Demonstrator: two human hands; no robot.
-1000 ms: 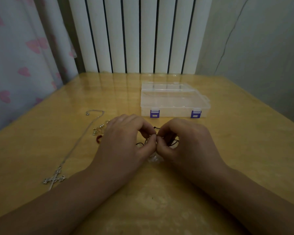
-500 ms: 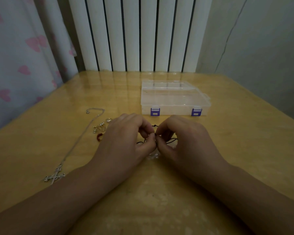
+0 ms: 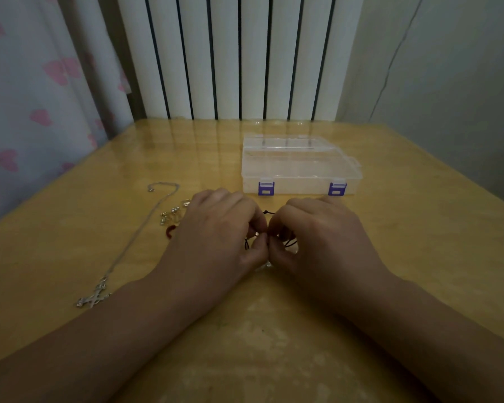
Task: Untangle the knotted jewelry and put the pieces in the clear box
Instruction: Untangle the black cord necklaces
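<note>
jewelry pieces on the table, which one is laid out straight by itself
The silver cross necklace, stretched along the table left of the left hand. The black cord is pinched between both hands; small pieces sit bunched.

Both forearms reach in from the near table edge and converge mid-table. The left hand (image 3: 216, 237) and right hand (image 3: 317, 239) meet knuckles-up, fingers curled, thumbs and fingertips pinching together.

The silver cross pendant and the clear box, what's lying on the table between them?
In the head view, between the cross pendant and the clear box lie small silver pieces, a red piece and the left hand.
</note>
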